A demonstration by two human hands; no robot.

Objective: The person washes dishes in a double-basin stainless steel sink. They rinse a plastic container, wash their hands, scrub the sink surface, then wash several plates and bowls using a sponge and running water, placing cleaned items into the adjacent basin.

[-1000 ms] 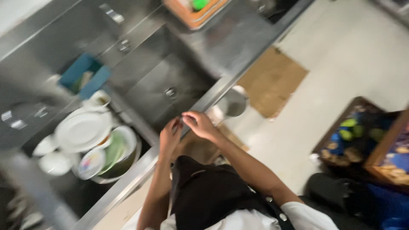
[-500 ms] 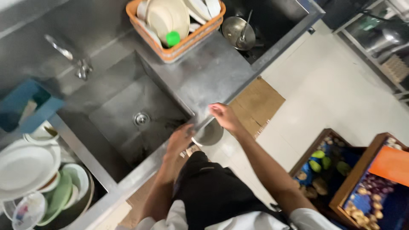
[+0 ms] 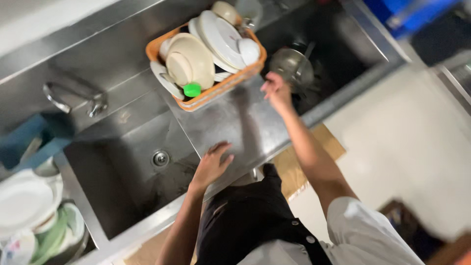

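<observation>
Overhead view of a stainless-steel dishwashing station. The left hand (image 3: 212,164) lies flat, palm down, on the steel worktop (image 3: 230,122) at the rim of the middle sink basin (image 3: 127,181); its fingers (image 3: 223,147) are spread and released, grasping nothing. The right hand (image 3: 275,90) is stretched forward over the far edge of the worktop, just beside an orange dish basket (image 3: 208,98) and next to a round metal strainer (image 3: 293,65) that sits in the dark right-hand basin (image 3: 338,64). The right fingers are loosely curled; motion blur prevents telling whether they touch or grasp the strainer. The basket stands on the worktop between the two basins and holds stacked cream plates (image 3: 216,37), bowls and a small green cap (image 3: 192,90). The middle basin shows a drain (image 3: 160,158) and, behind it, a tap (image 3: 73,100). At lower left, white plates (image 3: 24,201) and green dishes (image 3: 56,235) are piled in a third basin, with a blue container (image 3: 24,142) above them. The person wears a dark apron (image 3: 250,216) over a white top.
</observation>
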